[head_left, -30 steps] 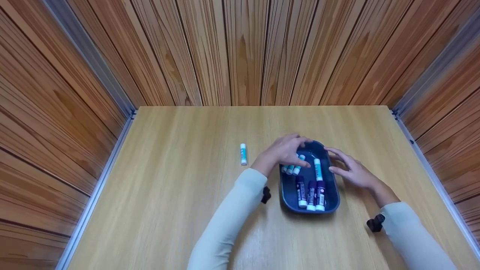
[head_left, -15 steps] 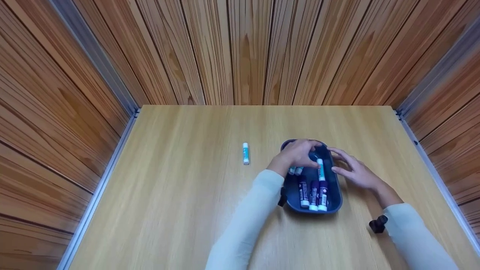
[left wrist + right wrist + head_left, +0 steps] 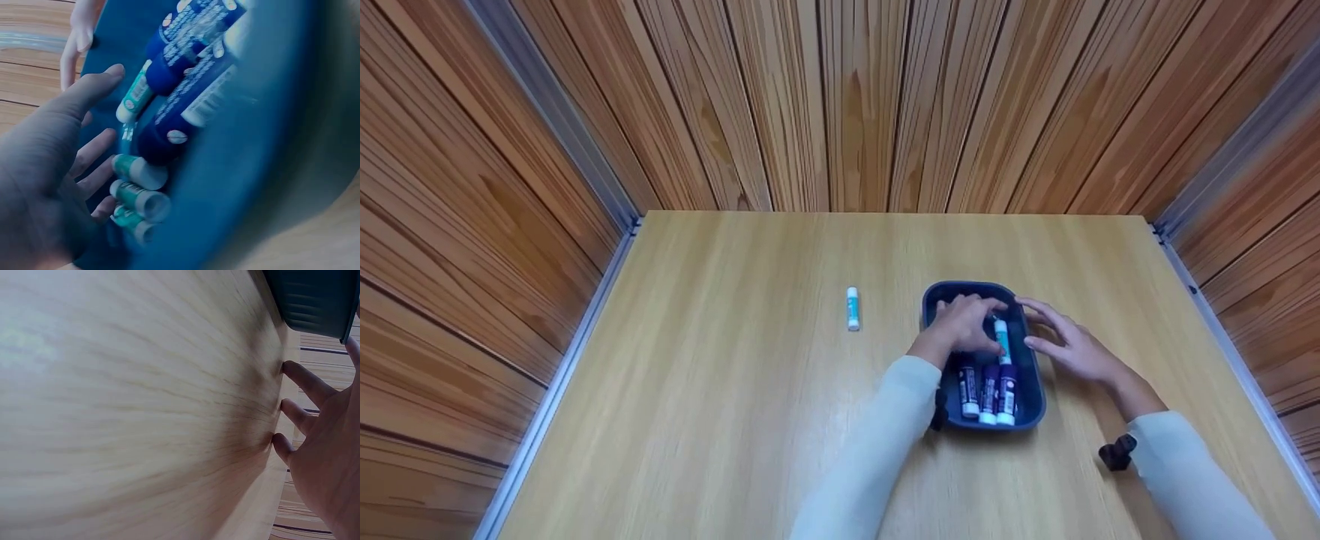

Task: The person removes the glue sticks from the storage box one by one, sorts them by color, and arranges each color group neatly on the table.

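Note:
My left hand point(image 3: 966, 324) reaches down into a dark blue tray point(image 3: 1037, 397), fingers spread and thumb apart. In the left wrist view its fingertips lie beside several small white-and-teal sticks point(image 3: 147, 203) with caps, like small glue sticks; the head view hides this group under the hand. Near the thumb lies another white-and-teal stick point(image 3: 1003, 339). Larger purple sticks with white ends point(image 3: 968, 391) fill the tray's near end. My right hand point(image 3: 1072, 346) stays at the tray's right side, its index finger at the rim and other fingertips point(image 3: 286, 367) down on the table.
One more white-and-teal stick point(image 3: 853, 309) lies on the wooden table point(image 3: 720, 375), left of the tray. Wood-plank walls point(image 3: 855, 112) enclose the table at the back and both sides. A small black camera point(image 3: 1117, 452) sits at the right wrist.
My left hand has moved right and lower into the tray, from its left rim to over the small sticks. The right hand has stayed at the rim; the tray stands about where it was.

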The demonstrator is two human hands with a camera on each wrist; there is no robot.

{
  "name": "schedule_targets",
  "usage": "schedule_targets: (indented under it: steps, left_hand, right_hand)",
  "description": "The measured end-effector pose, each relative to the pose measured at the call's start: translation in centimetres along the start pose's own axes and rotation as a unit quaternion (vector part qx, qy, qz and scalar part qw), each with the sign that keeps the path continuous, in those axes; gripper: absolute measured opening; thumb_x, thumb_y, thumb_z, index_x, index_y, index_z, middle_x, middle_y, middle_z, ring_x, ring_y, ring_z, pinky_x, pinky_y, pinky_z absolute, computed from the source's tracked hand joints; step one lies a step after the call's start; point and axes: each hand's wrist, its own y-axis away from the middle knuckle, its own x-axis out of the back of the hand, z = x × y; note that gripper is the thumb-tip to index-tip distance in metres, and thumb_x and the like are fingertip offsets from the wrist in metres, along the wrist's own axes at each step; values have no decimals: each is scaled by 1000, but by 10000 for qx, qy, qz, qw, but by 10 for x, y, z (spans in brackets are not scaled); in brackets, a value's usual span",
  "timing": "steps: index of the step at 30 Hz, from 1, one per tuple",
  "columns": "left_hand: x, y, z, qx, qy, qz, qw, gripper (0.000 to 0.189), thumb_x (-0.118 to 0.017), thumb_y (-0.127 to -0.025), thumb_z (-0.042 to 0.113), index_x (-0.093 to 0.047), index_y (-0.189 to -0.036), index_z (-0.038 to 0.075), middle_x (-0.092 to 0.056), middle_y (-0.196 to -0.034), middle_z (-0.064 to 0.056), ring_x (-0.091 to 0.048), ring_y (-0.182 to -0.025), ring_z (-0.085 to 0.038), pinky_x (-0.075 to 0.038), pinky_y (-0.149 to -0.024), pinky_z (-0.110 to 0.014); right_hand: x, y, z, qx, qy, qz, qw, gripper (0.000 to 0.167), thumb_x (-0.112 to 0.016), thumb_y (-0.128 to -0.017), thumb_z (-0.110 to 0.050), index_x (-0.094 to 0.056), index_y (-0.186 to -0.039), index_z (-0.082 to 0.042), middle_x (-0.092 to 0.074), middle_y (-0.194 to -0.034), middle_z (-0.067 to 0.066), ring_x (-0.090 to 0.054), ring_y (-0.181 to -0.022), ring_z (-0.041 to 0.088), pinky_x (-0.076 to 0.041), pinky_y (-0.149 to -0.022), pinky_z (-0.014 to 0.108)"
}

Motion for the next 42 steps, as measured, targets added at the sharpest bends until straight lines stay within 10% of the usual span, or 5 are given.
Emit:
schedule_targets:
  steps: [42]
  left_hand:
    - [-23,-2,-5,144,-723,682,9949,72,-86,-98,54,-56,-161,37,-59,-162,7,-51,-154,-17,-34,-138,-43]
  right_hand:
    - [-1,1,-3,-271,-78,-25,9996,71,-60,-118,-30,-26,-179,-26,-40,-179,29,-33,-166,61,-20,-125,94]
